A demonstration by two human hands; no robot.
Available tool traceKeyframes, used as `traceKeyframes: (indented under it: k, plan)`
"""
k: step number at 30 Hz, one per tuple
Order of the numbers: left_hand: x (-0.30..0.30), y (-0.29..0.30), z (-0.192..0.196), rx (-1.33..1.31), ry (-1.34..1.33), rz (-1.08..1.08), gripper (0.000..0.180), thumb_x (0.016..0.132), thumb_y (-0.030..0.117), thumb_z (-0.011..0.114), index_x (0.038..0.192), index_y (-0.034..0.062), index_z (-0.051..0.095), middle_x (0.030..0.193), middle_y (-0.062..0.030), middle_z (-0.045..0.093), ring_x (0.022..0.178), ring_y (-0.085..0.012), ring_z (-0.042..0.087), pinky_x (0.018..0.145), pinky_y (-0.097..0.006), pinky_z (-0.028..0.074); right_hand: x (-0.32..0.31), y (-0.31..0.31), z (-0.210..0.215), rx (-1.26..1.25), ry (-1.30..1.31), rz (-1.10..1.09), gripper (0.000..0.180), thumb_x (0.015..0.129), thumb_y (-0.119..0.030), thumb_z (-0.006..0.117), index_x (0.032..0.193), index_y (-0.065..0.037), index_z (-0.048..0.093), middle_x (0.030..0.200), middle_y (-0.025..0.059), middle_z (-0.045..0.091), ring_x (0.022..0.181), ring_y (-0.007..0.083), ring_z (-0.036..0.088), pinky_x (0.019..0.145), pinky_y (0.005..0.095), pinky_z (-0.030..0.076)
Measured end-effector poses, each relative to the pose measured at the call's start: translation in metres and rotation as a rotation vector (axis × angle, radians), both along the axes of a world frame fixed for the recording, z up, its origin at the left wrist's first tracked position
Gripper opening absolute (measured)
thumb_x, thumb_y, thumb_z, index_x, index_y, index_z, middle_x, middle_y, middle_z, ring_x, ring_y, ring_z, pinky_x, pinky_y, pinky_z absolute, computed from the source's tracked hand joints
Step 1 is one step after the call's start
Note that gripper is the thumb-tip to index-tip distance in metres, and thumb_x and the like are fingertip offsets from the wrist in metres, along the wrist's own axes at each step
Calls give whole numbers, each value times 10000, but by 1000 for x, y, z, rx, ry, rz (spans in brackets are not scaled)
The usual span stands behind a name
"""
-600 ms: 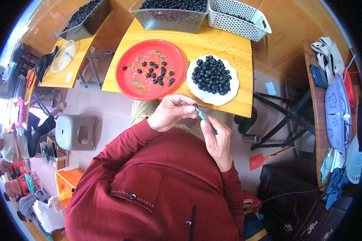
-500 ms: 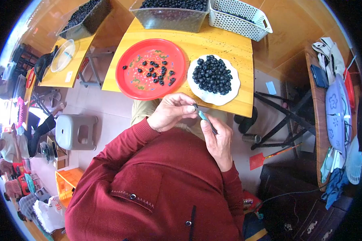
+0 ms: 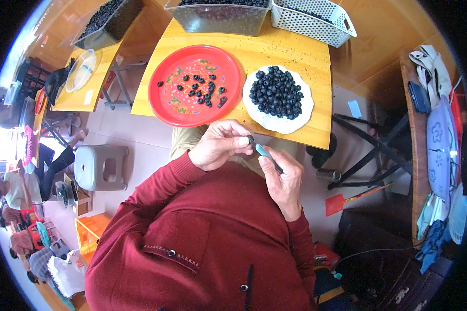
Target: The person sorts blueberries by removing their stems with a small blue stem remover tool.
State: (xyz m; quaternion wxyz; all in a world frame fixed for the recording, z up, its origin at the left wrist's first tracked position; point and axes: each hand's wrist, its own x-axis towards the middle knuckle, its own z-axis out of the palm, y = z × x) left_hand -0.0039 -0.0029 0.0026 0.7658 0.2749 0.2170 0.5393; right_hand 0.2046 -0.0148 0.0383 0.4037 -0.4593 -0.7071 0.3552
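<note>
holding a small dark berry-like piece (image 3: 251, 140) in a narrow pinch, the left hand (image 3: 218, 146) keeps thumb and forefinger together just off the near edge of the yellow bench (image 3: 272, 53), above the lap. the right hand (image 3: 284, 179) has its grip closed around a slim teal tool (image 3: 262, 151), whose end points far and left and meets, or nearly meets, the pinched piece; which of the two, i cannot tell. judging by this, the step in hand is working on that one piece with the tool's tip, and the next move calls for a firm but gentle left pinch and a small, controlled right-hand motion, clear of the fingertips. far and left of the hands lies a red plate (image 3: 163, 102) with some scattered dark pieces; far and right, a white scalloped plate (image 3: 267, 122) carries a dense heap of them. at the bench's far end stand a clear bin (image 3: 218, 25) and a white perforated basket (image 3: 308, 30), both with dark contents. as for writing, the red plate bears a colourful printed pattern, and a white bag (image 3: 67, 276) near the left shows red marks too small to read; i can make out no brand.
</note>
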Motion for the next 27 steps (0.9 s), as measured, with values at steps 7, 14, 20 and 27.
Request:
traceKeyframes:
  k: [7,14,20,27]
  plan:
    - [0,0,-2,30,35,9,98,923,9,666,1017,36,664,994,-121,681,849,-183,689,780,-340,585,3,-2,-3,-18,-21,-20,309,934,-267,691,1057,14,724,749,144,651,638,236,633,576,342,471]
    - [1,-2,23,264,14,-7,134,871,-30,698,978,45,669,910,-149,645,820,-213,681,727,-318,568,34,5,-33,-135,53,-250,323,973,-284,654,1090,7,728,799,119,701,714,161,636,641,318,491]
    - [-1,-2,14,160,47,7,130,870,-35,702,974,34,667,939,-154,650,827,-215,688,741,-329,583,21,-1,-17,-219,98,-149,339,973,-305,656,1069,12,728,836,133,704,776,167,654,685,317,499]
    - [4,-6,18,32,113,47,129,853,25,739,936,35,640,867,-136,641,789,-221,671,724,-339,563,13,-1,-11,-196,166,-31,350,978,-302,647,1076,28,711,839,131,701,752,174,649,682,310,498]
